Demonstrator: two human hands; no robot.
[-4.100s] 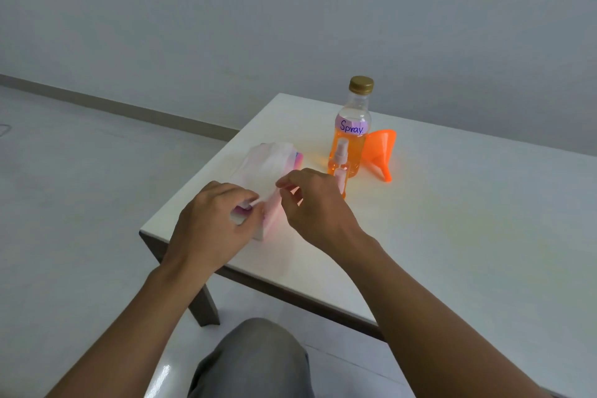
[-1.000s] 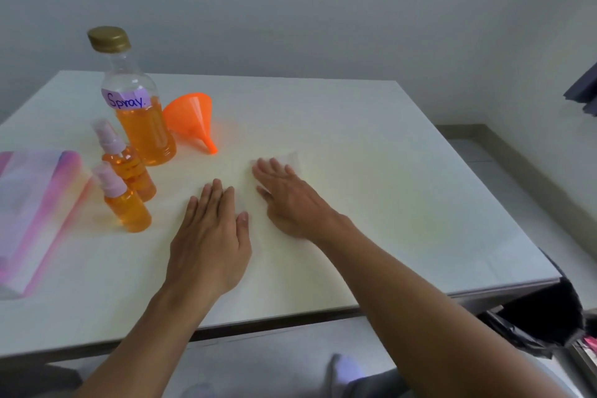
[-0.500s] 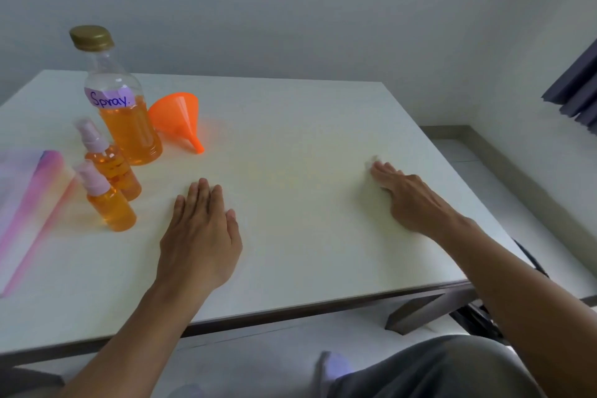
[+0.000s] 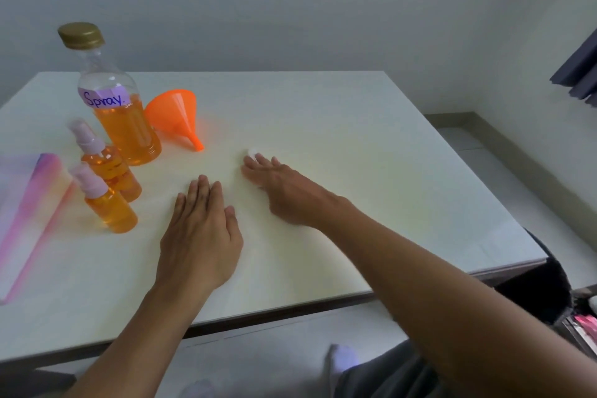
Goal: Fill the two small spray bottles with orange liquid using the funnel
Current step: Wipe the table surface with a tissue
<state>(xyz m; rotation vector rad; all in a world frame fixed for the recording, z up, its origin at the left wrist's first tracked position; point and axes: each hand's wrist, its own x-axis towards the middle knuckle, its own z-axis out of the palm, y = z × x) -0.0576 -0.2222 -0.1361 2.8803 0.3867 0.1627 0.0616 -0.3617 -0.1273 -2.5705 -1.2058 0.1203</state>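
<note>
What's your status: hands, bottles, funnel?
Left hand flat on table, right hand pressing white tissue. Both spray bottles orange-filled, capped. Funnel lying on its side.

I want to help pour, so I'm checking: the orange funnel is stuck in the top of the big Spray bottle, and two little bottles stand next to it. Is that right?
No. In the head view the orange funnel lies on its side on the table beside the big Spray bottle, whose gold cap is on. The two little bottles do stand next to it.

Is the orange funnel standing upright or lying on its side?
On its side: the funnel rests on the table, spout pointing right.
</note>
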